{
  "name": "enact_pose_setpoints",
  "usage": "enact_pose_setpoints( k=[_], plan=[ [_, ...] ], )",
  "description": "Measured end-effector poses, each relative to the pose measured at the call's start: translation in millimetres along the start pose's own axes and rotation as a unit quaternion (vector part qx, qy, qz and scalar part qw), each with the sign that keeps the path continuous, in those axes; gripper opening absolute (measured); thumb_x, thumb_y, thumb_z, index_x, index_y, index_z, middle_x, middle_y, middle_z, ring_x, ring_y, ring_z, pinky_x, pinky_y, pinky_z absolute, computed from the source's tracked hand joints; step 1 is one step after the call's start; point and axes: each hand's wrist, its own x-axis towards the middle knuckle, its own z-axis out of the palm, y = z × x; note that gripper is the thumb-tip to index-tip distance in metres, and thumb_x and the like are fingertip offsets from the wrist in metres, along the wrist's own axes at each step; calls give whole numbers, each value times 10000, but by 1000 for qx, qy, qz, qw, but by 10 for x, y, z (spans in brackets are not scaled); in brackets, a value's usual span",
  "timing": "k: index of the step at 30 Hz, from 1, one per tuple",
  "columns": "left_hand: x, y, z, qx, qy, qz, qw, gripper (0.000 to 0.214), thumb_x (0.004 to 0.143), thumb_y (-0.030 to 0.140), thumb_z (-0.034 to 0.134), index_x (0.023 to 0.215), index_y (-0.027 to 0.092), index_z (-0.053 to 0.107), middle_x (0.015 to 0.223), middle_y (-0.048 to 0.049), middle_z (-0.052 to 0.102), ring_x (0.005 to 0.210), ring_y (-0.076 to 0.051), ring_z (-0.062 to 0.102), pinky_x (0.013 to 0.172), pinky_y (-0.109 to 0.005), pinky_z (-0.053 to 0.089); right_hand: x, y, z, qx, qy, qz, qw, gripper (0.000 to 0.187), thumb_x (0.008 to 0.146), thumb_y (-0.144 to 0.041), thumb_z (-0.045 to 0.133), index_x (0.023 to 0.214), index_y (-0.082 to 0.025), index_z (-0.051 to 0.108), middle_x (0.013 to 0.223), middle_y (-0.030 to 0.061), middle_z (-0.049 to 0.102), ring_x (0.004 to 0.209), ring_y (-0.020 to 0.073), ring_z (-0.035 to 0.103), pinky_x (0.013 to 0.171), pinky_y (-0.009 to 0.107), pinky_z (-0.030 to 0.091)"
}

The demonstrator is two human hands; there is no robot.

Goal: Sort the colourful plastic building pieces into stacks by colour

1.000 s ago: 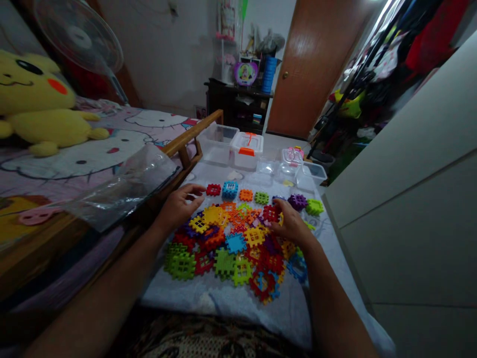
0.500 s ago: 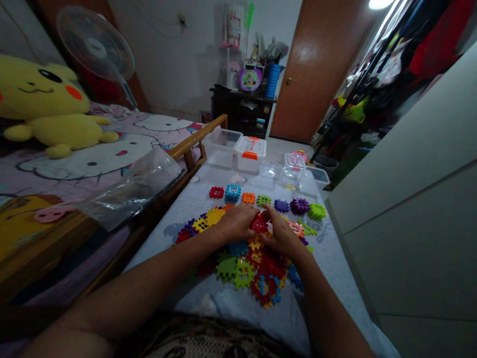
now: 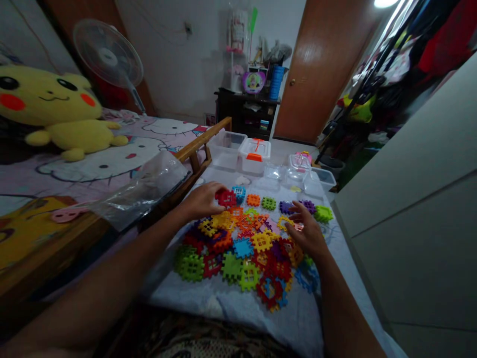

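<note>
Head view: we have a row [image 3: 268, 203] set out, a mixed pile [image 3: 243, 248] apparently left; our left hand [image 3: 204, 201] pinches a red piece [image 3: 227, 198], our right hand [image 3: 306, 231] spread, empty.

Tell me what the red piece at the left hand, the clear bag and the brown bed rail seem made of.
Red piece: probably hard plastic, smooth; its notched outline and even colour suggest moulding.
Clear bag: likely thin plastic film, glossy, see-through with creases and bright glints.
Brown bed rail: apparently wood, perhaps varnished, from its warm tone; grain isn't discernible.
</note>
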Motion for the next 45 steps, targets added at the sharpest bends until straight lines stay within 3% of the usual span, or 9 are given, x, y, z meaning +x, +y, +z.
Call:
enact_pose_setpoints(
  k=[3, 6, 11, 22, 26, 32, 37, 41, 45],
  plan=[
    [137, -441, -16, -7, 6, -44, 999, 448, 661, 401, 688, 1045, 174, 655, 1023, -67, 683, 940, -249, 639, 859, -341, 491, -1, 69, -20, -5, -10, 28, 1000, 492, 842, -342, 579, 1301, -179, 508, 1010, 97, 695, 846, 217, 673, 781, 387, 550],
    [309, -690, 102, -2, -22, -66, 998, 474, 635, 409, 701, 1048, 180, 661, 1032, -64, 692, 921, -246, 648, 841, -326, 491, -10, 95, -2, -14, -18, 42, 999, 406, 842, -348, 568, 1205, -168, 580, 879, 67, 711, 800, 211, 683, 753, 361, 544],
    [504, -772, 289, 28, -65, -79, 994, 471, 621, 376, 705, 1043, 173, 659, 1051, -79, 682, 965, -263, 631, 843, -316, 477, -37, 123, 24, -21, -6, 59, 998, 359, 851, -344, 554, 1148, -154, 617, 829, 53, 705, 729, 188, 666, 689, 318, 526],
    [611, -896, 354, 10, -136, -70, 988, 450, 598, 270, 700, 1029, 158, 633, 1047, -81, 679, 939, -243, 634, 809, -288, 476, -48, 88, 37, -29, -15, 61, 998, 339, 858, -342, 538, 1114, -142, 634, 771, 42, 685, 673, 179, 640, 637, 303, 503],
    [640, -889, 377, 5, -148, -78, 986, 614, 569, 214, 690, 1168, 162, 570, 1091, -78, 673, 943, -240, 638, 788, -279, 482, -50, 80, 40, -25, -16, 70, 997, 351, 858, -349, 534, 1116, -133, 633, 755, 37, 676, 658, 174, 635, 637, 296, 498],
    [657, -836, 356, 5, -169, -78, 983, 539, 579, 157, 650, 1116, 166, 607, 1062, -84, 690, 927, -255, 652, 802, -309, 491, -53, 89, 40, -36, -15, 67, 997, 346, 856, -349, 534, 1106, -135, 643, 742, 35, 679, 657, 175, 635, 635, 294, 491],
    [541, -727, 231, 44, -110, -75, 990, 763, 601, 199, 713, 1327, 147, 482, 1371, -163, 537, 1260, -317, 500, 1030, -382, 403, -48, 72, 21, -46, -4, 65, 997, 351, 849, -357, 529, 1094, -140, 656, 712, 33, 677, 625, 171, 623, 618, 291, 489],
    [253, -500, 82, 28, -77, 1, 997, 531, 754, 248, 643, 1261, 124, 549, 1311, -147, 576, 1234, -277, 517, 1066, -369, 368, -46, 58, 17, -48, 4, 64, 997, 359, 845, -363, 525, 1083, -134, 664, 683, 29, 664, 605, 166, 606, 595, 282, 477],
    [-27, -265, 62, -31, -155, 54, 986, 359, 796, 239, 602, 1146, 170, 627, 1210, -93, 650, 1126, -236, 591, 984, -325, 432, -53, 62, 36, -47, 2, 66, 997, 357, 851, -370, 529, 1083, -139, 672, 677, 30, 662, 608, 170, 606, 589, 285, 473]
  ],
)
